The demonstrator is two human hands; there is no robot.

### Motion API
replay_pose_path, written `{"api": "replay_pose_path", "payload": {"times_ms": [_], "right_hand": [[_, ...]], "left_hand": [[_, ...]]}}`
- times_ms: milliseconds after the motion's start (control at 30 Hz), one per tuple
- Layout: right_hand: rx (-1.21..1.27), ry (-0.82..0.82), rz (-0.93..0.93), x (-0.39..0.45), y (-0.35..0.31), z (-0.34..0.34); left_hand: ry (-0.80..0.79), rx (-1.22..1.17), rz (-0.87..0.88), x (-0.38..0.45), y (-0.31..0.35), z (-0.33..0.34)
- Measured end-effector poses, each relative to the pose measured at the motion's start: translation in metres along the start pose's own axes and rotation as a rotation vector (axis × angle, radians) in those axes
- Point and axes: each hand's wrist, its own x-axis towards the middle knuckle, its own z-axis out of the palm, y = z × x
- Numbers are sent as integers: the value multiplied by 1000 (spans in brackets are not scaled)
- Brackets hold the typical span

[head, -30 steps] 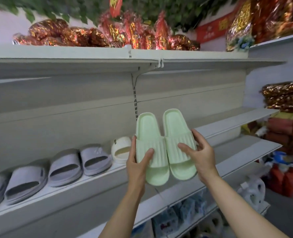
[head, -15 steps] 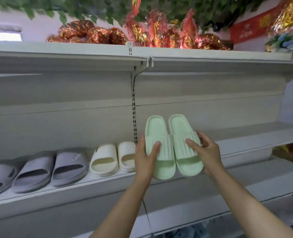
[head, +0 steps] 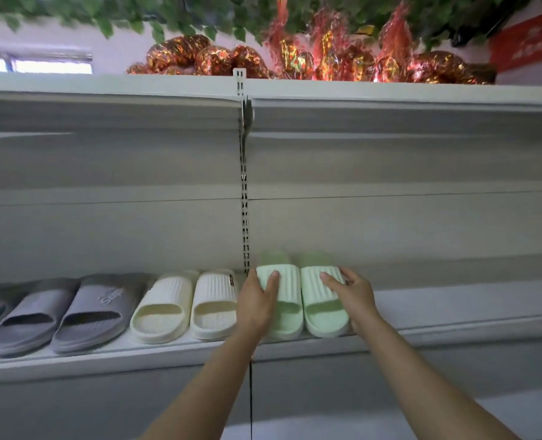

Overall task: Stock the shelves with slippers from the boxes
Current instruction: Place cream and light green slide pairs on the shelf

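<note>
White shelf unit fills the frame; the stocked shelf (head: 453,300) runs across the lower third, slotted upright post (head: 244,198) at centre. Top shelf carries foil-wrapped red-gold bundles (head: 311,61) under green leaves (head: 168,17), upper frame.

Row on the shelf, lower left to centre: grey slippers (head: 82,312), then a cream pair (head: 187,304), then the green pair (head: 301,300), just right of the post and just beside the cream ones.

Change: a second ago I had the green pair lifted against the back panel, heels up. Now both lie low on the shelf, toes at the front edge. I read them as set down, or very nearly; contact under the soles not visible.

Left hand (head: 257,301) grip: thumb over the ribbed strap of the left slipper, fingers round its side. Right hand (head: 353,295) grip: fingers curled over the right strap.

My judgement: this pair is placed; release, then back to the boxes (none in view).
</note>
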Motion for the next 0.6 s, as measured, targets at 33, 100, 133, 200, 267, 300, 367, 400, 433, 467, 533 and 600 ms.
{"api": "replay_pose_path", "payload": {"times_ms": [33, 100, 133, 200, 267, 300, 367, 400, 433, 467, 533, 600], "right_hand": [[-24, -3, 8, 4, 4, 2], [-96, -17, 26, 13, 10, 2], [-128, -34, 48, 17, 12, 1], [-215, -66, 86, 24, 17, 1], [-357, -76, 58, 26, 23, 1], [-395, -87, 24, 24, 25, 1], [-425, -129, -37, 15, 25, 2], [-452, -158, -57, 13, 26, 3], [-500, -185, -74, 11, 27, 3], [-559, -203, -91, 10, 29, 4], [-646, -214, -100, 13, 32, 7], [-653, -207, -95, 17, 34, 9]], "left_hand": [[-7, 29, -15, 3, -3, 3], [-31, 113, -50, 10, -8, 11], [-45, 156, -69, 13, -10, 14], [-58, 218, -95, 16, -15, 18], [-68, 319, -78, 17, -16, 19], [-74, 387, -48, 16, -15, 20], [-95, 483, 9, 12, -13, 25], [-111, 510, 19, 8, -13, 27], [-118, 540, 23, 5, -13, 29], [-115, 563, 28, 4, -14, 32], [-108, 578, 34, 5, -16, 32], [-117, 601, 27, 9, -14, 30]]}}
